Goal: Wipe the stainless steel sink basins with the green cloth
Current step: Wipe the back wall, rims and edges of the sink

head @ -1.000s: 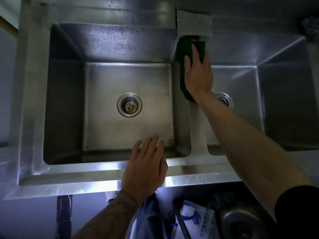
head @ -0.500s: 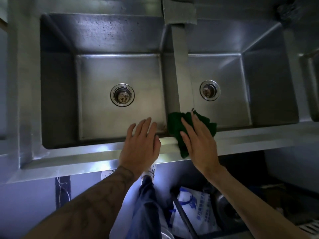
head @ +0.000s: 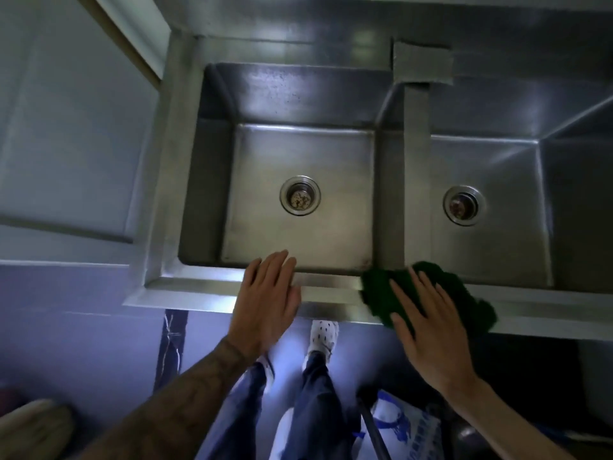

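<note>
Head view, looking down. A stainless steel sink with two basins fills the upper frame. The left basin [head: 331,234] and the right basin [head: 504,254] are separated by a narrow divider [head: 416,161]. Each has a round drain, the left drain [head: 300,195] and the right drain [head: 463,205], set in its floor. A grey rectangular pad [head: 421,63] lies on the back ledge at the far end of the divider.

The green cloth [head: 376,292] lies bunched on the front rim [head: 331,292], at the near end of the divider and reaching toward the right basin. The right hand [head: 428,323] lies palm down on the cloth. Its fingers [head: 421,287] are straight and slightly spread, pressing on the cloth without curling round it.

The left hand [head: 265,300] rests flat on the front rim before the left basin, apart from the cloth. Its fingers [head: 275,263] are straight and held close together, their tips reaching over the basin's near edge.

Below the rim are dark trousers [head: 311,410], a pale patterned shoe [head: 323,333] and a blue-and-white bag [head: 408,423] on the floor.
</note>
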A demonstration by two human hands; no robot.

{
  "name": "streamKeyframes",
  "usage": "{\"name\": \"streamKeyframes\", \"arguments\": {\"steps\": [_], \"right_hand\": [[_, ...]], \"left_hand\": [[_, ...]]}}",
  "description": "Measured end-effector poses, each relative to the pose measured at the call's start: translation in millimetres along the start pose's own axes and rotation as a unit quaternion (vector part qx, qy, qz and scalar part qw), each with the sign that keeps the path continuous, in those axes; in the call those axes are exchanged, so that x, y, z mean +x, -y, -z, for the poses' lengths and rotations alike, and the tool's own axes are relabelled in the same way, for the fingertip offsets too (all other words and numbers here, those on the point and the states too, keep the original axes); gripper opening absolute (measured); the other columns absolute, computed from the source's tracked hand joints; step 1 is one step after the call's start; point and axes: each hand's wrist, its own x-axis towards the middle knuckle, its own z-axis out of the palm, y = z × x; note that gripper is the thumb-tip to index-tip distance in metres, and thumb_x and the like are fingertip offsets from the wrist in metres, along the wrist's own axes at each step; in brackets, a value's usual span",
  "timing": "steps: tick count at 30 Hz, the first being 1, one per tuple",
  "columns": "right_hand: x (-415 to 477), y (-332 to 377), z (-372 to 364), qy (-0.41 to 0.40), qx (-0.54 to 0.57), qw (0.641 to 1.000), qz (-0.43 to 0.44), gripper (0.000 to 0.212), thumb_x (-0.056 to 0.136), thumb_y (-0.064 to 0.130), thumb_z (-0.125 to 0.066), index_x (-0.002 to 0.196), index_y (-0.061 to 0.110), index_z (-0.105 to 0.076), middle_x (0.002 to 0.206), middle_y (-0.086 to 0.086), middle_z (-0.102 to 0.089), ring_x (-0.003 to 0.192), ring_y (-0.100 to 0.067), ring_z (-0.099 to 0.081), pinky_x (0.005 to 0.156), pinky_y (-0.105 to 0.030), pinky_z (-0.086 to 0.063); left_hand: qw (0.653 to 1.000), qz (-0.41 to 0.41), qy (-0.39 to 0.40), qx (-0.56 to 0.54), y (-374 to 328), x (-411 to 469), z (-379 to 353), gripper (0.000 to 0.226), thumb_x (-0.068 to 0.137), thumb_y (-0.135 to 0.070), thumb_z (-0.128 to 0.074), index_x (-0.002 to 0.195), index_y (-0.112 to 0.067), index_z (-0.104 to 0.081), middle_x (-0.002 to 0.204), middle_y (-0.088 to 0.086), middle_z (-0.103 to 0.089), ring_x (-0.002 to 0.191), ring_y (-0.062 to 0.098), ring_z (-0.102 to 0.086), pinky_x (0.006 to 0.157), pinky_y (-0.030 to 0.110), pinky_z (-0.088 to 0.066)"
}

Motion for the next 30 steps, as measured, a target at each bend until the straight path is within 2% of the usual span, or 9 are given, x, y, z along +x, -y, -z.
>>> {"name": "streamKeyframes", "arguments": {"steps": [2,5,8,11,14,18,22,28,30], "right_hand": [[11.1,41.2,-13.8,-0.013,0.001,1.0,0.002,0.054,0.112,0.047,-0.024,0.156,0.022,-0.044,0.164,-0.015,-0.038,0.15,-0.032,-0.039,0.123,-0.044,-0.026],[40.6,110.7,-32.6,-0.024,0.018,0.996,0.079,0.051,0.11,0.043,-0.039,0.154,0.019,-0.051,0.161,-0.018,-0.045,0.147,-0.034,-0.047,0.12,-0.047,-0.037],[65.7,125.8,-29.3,-0.006,0.025,0.988,0.151,0.05,0.107,0.045,-0.047,0.151,0.023,-0.056,0.159,-0.012,-0.049,0.145,-0.031,-0.051,0.116,-0.048,-0.043],[69.8,98.2,-18.6,0.02,0.003,0.986,0.164,0.053,0.108,0.052,-0.037,0.154,0.029,-0.051,0.162,-0.007,-0.046,0.144,-0.03,-0.051,0.115,-0.047,-0.043],[67.3,104.9,-18.2,0.025,-0.005,0.987,0.156,0.056,0.11,0.052,-0.026,0.156,0.027,-0.043,0.159,-0.013,-0.047,0.143,-0.035,-0.05,0.118,-0.047,-0.035],[86.8,201.1,-42.2,0.0,0.002,0.987,0.163,0.053,0.107,0.045,-0.038,0.153,0.022,-0.051,0.157,-0.016,-0.05,0.141,-0.036,-0.053,0.117,-0.049,-0.037],[119.7,278.2,-55.1,-0.008,0.028,0.982,0.185,0.053,0.109,0.044,-0.037,0.15,0.017,-0.056,0.156,-0.013,-0.052,0.144,-0.032,-0.052,0.115,-0.048,-0.046],[107.5,245.0,-44.0,0.018,-0.018,0.96,0.28,0.057,0.104,0.046,-0.04,0.153,0.016,-0.05,0.154,-0.017,-0.053,0.141,-0.035,-0.054,0.115,-0.051,-0.046],[113.4,242.8,-44.4,0.018,-0.021,0.957,0.288,0.058,0.103,0.046,-0.041,0.153,0.018,-0.045,0.154,-0.017,-0.053,0.14,-0.036,-0.055,0.118,-0.047,-0.039]], "left_hand": [[0.999,0.043,-0.022,-0.001,23.4,-10.8,3.1,0.044,0.107,-0.03,-0.045,0.135,-0.003,-0.065,0.145,0.018,-0.062,0.13,0.035,-0.063,0.113,0.052,-0.046],[0.993,0.107,-0.055,0.002,56.8,-20.8,11.4,0.046,0.106,-0.029,-0.046,0.137,-0.001,-0.063,0.15,0.02,-0.058,0.138,0.038,-0.057,0.117,0.056,-0.042],[0.982,0.181,-0.056,0.022,91.4,-27.4,20.5,0.047,0.103,-0.028,-0.052,0.141,-0.002,-0.062,0.16,0.021,-0.049,0.149,0.039,-0.048,0.122,0.06,-0.035],[0.966,0.246,-0.065,0.042,122.6,-30.0,25.0,0.054,0.101,-0.028,-0.052,0.148,-0.003,-0.056,0.163,0.019,-0.046,0.152,0.036,-0.044,0.125,0.061,-0.03],[0.96,0.267,-0.08,0.035,137.8,-32.3,23.4,0.059,0.102,-0.033,-0.045,0.154,-0.005,-0.051,0.165,0.017,-0.044,0.155,0.035,-0.04,0.126,0.061,-0.03],[0.952,0.288,-0.101,0.025,143.4,-36.8,18.1,0.061,0.104,-0.037,-0.041,0.154,-0.003,-0.051,0.165,0.018,-0.044,0.153,0.032,-0.044,0.127,0.057,-0.032],[0.941,0.324,-0.094,0.031,151.0,-39.7,14.1,0.058,0.111,-0.035,-0.037,0.158,-0.002,-0.045,0.166,0.017,-0.042,0.153,0.031,-0.044,0.129,0.052,-0.029],[0.915,0.386,-0.11,-0.036,152.2,-39.2,17.0,0.063,0.108,-0.045,-0.037,0.155,-0.005,-0.051,0.16,0.015,-0.051,0.147,0.031,-0.051,0.123,0.052,-0.038],[0.909,0.396,-0.121,-0.05,151.8,-39.3,14.9,0.059,0.109,-0.043,-0.036,0.152,-0.007,-0.054,0.156,0.013,-0.056,0.143,0.031,-0.054,0.122,0.05,-0.039]]}}
